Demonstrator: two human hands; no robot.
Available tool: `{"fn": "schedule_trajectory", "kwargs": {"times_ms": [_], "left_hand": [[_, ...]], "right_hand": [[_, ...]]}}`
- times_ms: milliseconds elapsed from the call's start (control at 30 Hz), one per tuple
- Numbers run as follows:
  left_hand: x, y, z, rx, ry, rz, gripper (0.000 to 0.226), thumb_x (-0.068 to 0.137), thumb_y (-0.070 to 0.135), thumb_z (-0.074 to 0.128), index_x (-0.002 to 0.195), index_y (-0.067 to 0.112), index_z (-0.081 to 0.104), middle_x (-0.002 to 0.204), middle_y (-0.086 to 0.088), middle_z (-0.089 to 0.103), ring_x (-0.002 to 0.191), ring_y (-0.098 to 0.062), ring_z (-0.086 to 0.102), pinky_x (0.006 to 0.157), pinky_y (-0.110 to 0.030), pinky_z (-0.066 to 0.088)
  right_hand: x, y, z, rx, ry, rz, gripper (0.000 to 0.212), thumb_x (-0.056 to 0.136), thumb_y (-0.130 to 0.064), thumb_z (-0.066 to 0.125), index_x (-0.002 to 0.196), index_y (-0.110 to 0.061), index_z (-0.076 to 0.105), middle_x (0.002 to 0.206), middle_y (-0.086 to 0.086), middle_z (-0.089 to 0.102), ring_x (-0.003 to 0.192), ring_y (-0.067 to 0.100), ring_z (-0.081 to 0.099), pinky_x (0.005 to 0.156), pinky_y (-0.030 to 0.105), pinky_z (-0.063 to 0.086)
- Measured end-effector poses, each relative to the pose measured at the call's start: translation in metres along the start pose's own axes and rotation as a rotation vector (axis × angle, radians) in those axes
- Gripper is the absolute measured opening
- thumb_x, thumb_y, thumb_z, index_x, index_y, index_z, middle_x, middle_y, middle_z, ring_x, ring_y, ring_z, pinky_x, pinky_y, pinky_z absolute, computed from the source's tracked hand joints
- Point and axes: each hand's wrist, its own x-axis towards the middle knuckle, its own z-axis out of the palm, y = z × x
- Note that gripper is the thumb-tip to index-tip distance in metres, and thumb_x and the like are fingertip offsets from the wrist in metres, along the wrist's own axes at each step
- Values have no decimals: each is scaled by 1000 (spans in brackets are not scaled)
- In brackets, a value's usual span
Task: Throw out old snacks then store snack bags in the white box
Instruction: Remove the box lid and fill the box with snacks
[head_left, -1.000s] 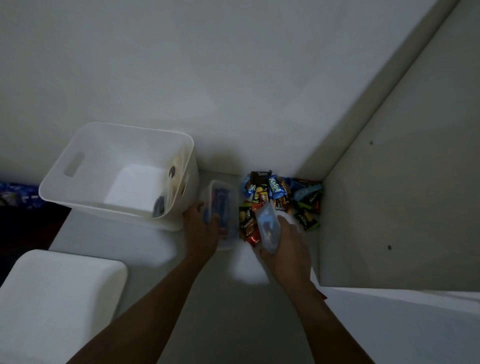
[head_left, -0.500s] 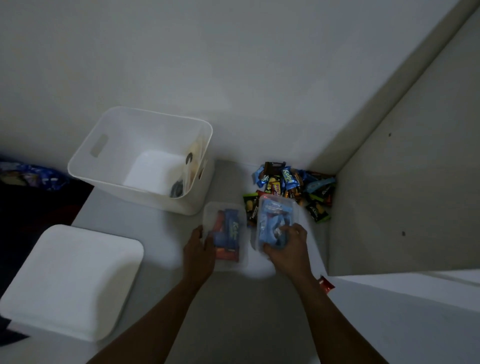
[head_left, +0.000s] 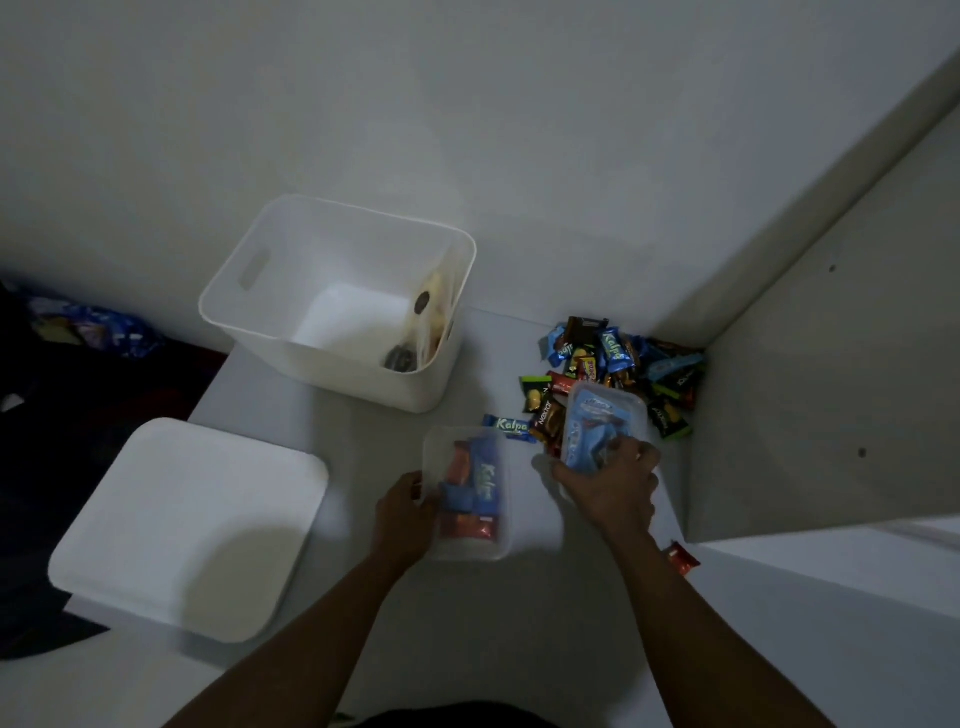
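The white box (head_left: 291, 353) stands open on the pale shelf, with a few dark and yellowish items against its right inner wall. A clear plastic tub (head_left: 467, 548) holding red and blue snack bags lies in front of me; my left hand (head_left: 402, 519) grips its left edge. My right hand (head_left: 608, 486) is shut on a second clear tub (head_left: 618, 405) with blue snack bags, tilted at the edge of a heap of loose snack bags (head_left: 623, 364) in the corner. One blue Kalpa bag (head_left: 509, 426) lies apart between the tubs.
The box's white lid (head_left: 187, 530) lies flat at the left. A side panel (head_left: 831, 389) walls off the right, the back wall is close behind. A small red packet (head_left: 681, 557) lies by my right forearm. Dark floor with bags (head_left: 93, 327) shows beyond the shelf's left edge.
Both tubs have come toward me, away from the heap and the box. The right hand's tub sits lower and further right. A blue Kalpa bag now lies exposed between them.
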Motion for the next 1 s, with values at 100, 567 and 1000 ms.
{"fn": "schedule_trajectory", "kwargs": {"times_ms": [100, 567, 1000], "left_hand": [[1, -9, -9, -9, -67, 0, 28, 89, 14, 69, 117, 10, 67, 108, -11, 73, 98, -26, 68, 89, -44, 55], [10, -51, -74, -150, -439, -79, 31, 51, 42, 70, 76, 25, 75, 92, -26, 70, 84, -45, 70, 73, -65, 57], [-6, -45, -106, -261, -547, 8, 76, 88, 11, 72, 148, 24, 27, 126, -14, 64, 107, -27, 68, 82, -45, 60]], "right_hand": [[-18, 1, -2, 63, 40, -22, 106, 54, -67, 81, 138, -17, 39, 139, 8, 33, 126, 36, 46, 98, 56, 48], [-166, -63, 75, 33, -67, -180, 111, 48, -82, 66, 140, -27, 38, 138, -6, 35, 125, 22, 46, 98, 50, 48], [-186, -70, 111, 131, 25, -223, 68, 84, -50, 69, 141, -23, 42, 154, 0, 22, 125, 25, 52, 93, 39, 55]]}}
